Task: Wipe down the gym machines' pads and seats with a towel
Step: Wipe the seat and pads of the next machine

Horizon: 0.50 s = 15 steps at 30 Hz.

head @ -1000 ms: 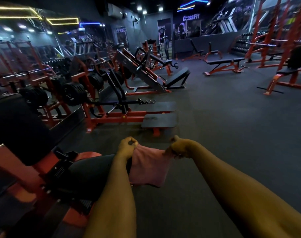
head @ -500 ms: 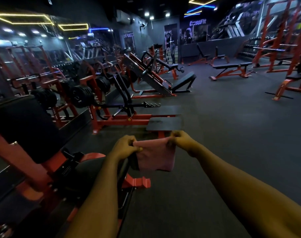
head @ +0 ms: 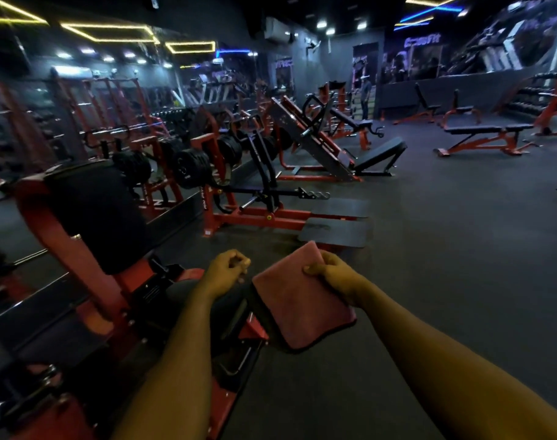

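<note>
A folded pink towel [head: 299, 304] hangs in front of me, pinched at its upper right corner by my right hand [head: 332, 276]. My left hand [head: 226, 274] floats just left of the towel with its fingers curled and holding nothing. Under my left forearm lies the black seat [head: 191, 295] of a red machine. That machine's tall black back pad [head: 96, 214] stands upright to the left on a red frame [head: 64, 246].
A plate-loaded red machine [head: 258, 214] with a black foot plate [head: 334, 231] stands just ahead. A leg press [head: 318, 147] and flat benches [head: 486, 134] lie farther back. A person [head: 365, 96] stands by the far wall. Dark rubber floor [head: 445, 249] stretches to the right.
My left hand has let go of the towel and drawn away to the left. The towel now hangs from my right hand alone, folded over.
</note>
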Each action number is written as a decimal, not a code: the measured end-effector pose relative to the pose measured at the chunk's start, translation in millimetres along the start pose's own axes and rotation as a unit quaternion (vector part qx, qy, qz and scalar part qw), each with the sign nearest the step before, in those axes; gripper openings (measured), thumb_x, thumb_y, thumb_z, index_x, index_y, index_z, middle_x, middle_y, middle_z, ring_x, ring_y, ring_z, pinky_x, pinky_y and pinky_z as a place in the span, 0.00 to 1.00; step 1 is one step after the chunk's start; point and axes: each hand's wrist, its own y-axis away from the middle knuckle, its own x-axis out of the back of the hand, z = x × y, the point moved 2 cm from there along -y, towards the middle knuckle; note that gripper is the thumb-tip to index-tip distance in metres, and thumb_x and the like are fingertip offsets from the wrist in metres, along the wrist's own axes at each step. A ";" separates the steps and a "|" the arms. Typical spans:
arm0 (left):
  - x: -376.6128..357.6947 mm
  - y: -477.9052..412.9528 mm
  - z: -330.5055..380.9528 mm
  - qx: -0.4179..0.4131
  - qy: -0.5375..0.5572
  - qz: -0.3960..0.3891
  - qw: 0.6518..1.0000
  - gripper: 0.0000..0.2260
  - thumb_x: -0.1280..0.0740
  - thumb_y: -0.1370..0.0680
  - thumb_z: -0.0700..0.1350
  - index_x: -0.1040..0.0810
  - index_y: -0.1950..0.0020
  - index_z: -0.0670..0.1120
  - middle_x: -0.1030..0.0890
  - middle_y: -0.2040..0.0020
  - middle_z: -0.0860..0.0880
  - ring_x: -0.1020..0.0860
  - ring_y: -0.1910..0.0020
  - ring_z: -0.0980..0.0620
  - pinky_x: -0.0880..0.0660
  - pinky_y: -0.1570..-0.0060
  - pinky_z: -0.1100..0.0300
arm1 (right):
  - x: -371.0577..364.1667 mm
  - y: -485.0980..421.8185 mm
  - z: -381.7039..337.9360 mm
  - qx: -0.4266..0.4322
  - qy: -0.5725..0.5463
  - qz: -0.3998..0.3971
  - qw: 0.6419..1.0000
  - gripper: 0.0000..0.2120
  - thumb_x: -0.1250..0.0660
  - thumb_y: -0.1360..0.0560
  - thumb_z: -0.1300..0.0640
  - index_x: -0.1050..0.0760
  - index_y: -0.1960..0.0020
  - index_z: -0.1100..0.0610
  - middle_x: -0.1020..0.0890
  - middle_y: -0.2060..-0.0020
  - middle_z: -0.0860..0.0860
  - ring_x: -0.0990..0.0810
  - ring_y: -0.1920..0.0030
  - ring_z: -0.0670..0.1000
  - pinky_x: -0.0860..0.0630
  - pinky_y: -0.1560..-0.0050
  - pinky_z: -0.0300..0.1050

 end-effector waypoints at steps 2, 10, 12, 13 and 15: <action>4.4 7.2 -17.5 0.034 -0.003 0.043 0.999 0.04 0.35 0.17 0.40 0.23 0.50 0.40 0.19 0.55 0.40 0.23 0.62 0.49 0.27 0.69 0.68 | -12.2 -14.3 2.1 0.018 0.102 0.007 0.995 0.25 0.30 0.21 0.55 0.30 0.26 0.53 0.21 0.37 0.53 0.19 0.41 0.55 0.22 0.37 0.57; 16.5 0.7 -105.2 0.136 -0.029 0.158 0.978 0.03 0.33 0.20 0.43 0.21 0.53 0.46 0.21 0.59 0.51 0.23 0.54 0.48 0.26 0.48 0.55 | -68.2 -97.2 -4.1 0.062 0.270 0.200 0.940 0.17 0.35 0.19 0.56 0.31 0.30 0.54 0.20 0.45 0.59 0.20 0.44 0.62 0.23 0.46 0.55; 22.8 -10.6 -128.5 0.161 -0.039 0.192 0.967 0.04 0.33 0.19 0.43 0.20 0.51 0.44 0.21 0.56 0.49 0.24 0.54 0.49 0.28 0.51 0.58 | -94.8 -123.2 -7.7 0.102 0.267 0.178 0.942 0.15 0.37 0.18 0.55 0.29 0.32 0.51 0.20 0.46 0.55 0.20 0.47 0.58 0.23 0.45 0.54; 25.4 -18.3 -142.2 0.172 -0.038 0.209 0.962 0.03 0.33 0.19 0.42 0.20 0.50 0.43 0.21 0.55 0.48 0.24 0.54 0.49 0.30 0.52 0.59 | -112.8 -141.1 -5.2 0.122 0.284 0.139 0.941 0.10 0.37 0.20 0.53 0.26 0.38 0.48 0.22 0.49 0.50 0.21 0.49 0.54 0.23 0.46 0.52; 25.6 -26.1 -162.0 0.200 -0.032 0.224 0.953 0.03 0.33 0.20 0.41 0.20 0.49 0.43 0.20 0.54 0.46 0.24 0.54 0.50 0.32 0.54 0.61 | -141.8 -180.4 18.3 0.140 0.381 -0.002 0.914 0.10 0.35 0.29 0.49 0.24 0.47 0.45 0.23 0.49 0.45 0.21 0.49 0.51 0.21 0.47 0.49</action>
